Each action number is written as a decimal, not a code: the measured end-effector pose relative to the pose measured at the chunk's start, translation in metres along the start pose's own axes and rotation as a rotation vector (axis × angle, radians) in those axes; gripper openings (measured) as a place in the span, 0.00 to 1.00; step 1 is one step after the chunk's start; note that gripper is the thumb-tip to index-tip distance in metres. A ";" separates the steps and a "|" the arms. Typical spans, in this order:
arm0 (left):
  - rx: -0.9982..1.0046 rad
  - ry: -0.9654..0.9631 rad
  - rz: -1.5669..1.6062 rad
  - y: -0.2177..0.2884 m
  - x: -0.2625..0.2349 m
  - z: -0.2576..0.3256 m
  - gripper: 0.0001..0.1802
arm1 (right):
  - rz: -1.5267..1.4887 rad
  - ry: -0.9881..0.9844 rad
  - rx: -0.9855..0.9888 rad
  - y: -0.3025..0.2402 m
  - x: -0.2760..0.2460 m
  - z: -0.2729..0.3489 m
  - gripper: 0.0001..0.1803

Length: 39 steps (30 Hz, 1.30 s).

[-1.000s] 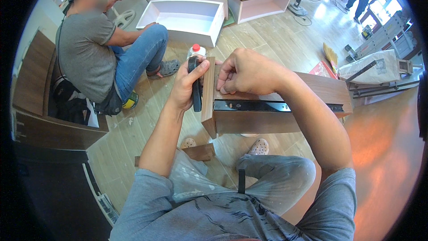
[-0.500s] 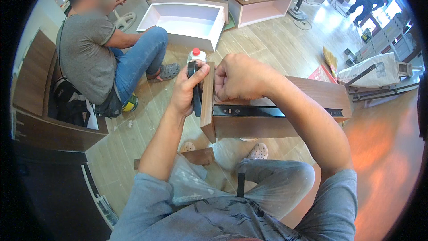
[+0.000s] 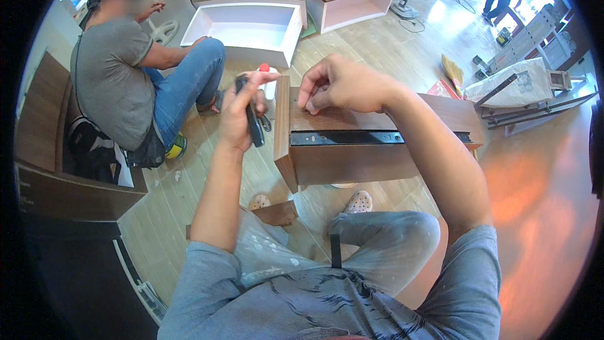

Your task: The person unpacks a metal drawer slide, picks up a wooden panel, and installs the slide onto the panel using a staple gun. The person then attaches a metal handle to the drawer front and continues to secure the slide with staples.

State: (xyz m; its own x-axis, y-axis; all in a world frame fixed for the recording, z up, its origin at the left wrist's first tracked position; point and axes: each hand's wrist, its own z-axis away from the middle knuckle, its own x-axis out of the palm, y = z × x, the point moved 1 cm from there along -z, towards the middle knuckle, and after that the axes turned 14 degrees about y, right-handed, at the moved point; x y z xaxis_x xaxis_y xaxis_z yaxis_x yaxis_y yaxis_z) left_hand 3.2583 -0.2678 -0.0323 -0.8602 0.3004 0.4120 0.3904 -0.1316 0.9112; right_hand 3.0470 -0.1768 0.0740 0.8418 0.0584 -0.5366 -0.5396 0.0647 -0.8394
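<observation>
A brown wood-grain drawer [image 3: 358, 167] sits in front of me, its thicker front panel [image 3: 284, 145] to the left. Along its near edge runs a black metal slide rail [image 3: 347, 138]. My left hand [image 3: 238, 110], just left of that panel and apart from it, is closed round a black bar-shaped handle [image 3: 254, 124], its index finger pointing right. Over the drawer, close behind the panel, my right hand [image 3: 340, 85] has its fingers curled in a pinch; whatever lies between them is hidden. A white bottle [image 3: 269, 90] with a red cap stands beyond my left hand.
A co-worker [image 3: 113, 82] sits at the left. Behind are a white drawer box [image 3: 245, 25], a cabinet [image 3: 352, 12] and a fan [image 3: 406, 3]. At the right lie a white sack [image 3: 513, 85], a broom [image 3: 452, 69] and a ladder [image 3: 528, 38]. A wooden board [image 3: 277, 213] lies by my feet.
My left hand has drawn the black handle leftward, away from the drawer's front panel. My right hand has lifted slightly, its fingers loosening from the panel's inner side.
</observation>
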 end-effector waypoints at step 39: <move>0.246 -0.205 -0.235 0.073 0.045 0.027 0.28 | -0.775 0.388 0.046 -0.016 0.001 0.097 0.15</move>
State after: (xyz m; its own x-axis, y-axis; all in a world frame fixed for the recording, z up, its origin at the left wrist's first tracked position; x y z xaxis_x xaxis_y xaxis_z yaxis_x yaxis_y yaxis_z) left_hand 3.2570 -0.2383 0.0531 -0.8617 0.4814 0.1607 0.2794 0.1855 0.9421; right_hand 3.0554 -0.0814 0.0950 0.9133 -0.3618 0.1871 0.1954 -0.0139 -0.9806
